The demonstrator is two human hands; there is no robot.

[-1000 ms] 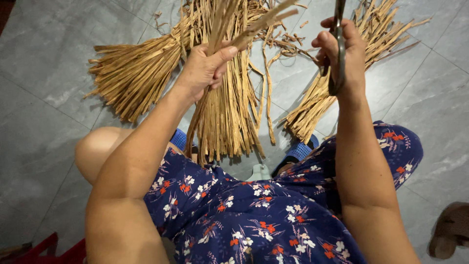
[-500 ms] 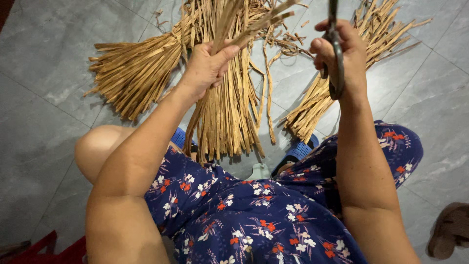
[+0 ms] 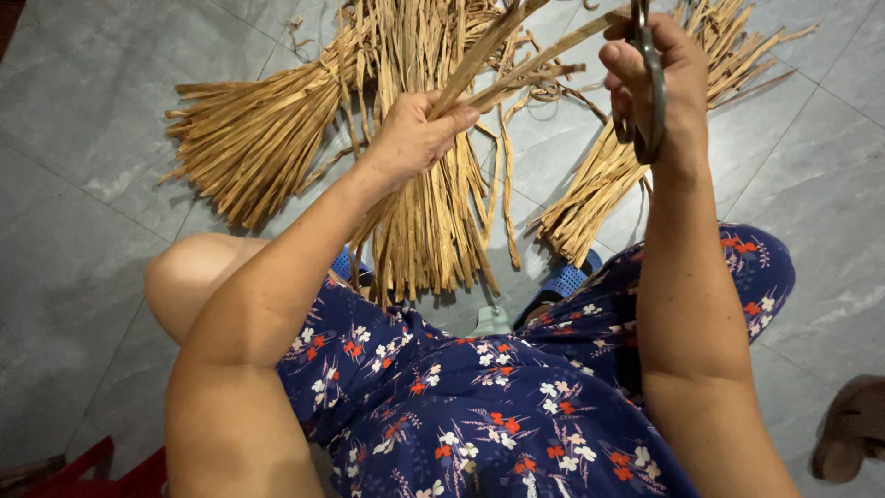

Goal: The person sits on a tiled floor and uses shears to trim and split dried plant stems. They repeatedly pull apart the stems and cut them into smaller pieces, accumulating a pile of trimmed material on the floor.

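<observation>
My left hand [image 3: 417, 136] grips a few dried tan plant strips [image 3: 516, 57] that slant up to the right. My right hand [image 3: 656, 85] is closed around the handles of dark metal scissors [image 3: 648, 65], held upright, its blades running out of the top of the view. The strips' upper ends reach close to the scissors. Below my hands a long bundle of dried strips [image 3: 433, 221] lies on the grey tiled floor [image 3: 74, 184] between my knees.
Another fanned pile of strips [image 3: 258, 129] lies at left, a smaller bundle [image 3: 599, 184] at right. My lap is covered by blue floral cloth [image 3: 479, 397]. Blue sandals [image 3: 564, 277] show by my feet. A brown shoe [image 3: 853, 429] and a red object [image 3: 111, 470] sit at the edges.
Both hands have stayed nearly in place. The scissors have shifted slightly upward and toward the held strips.
</observation>
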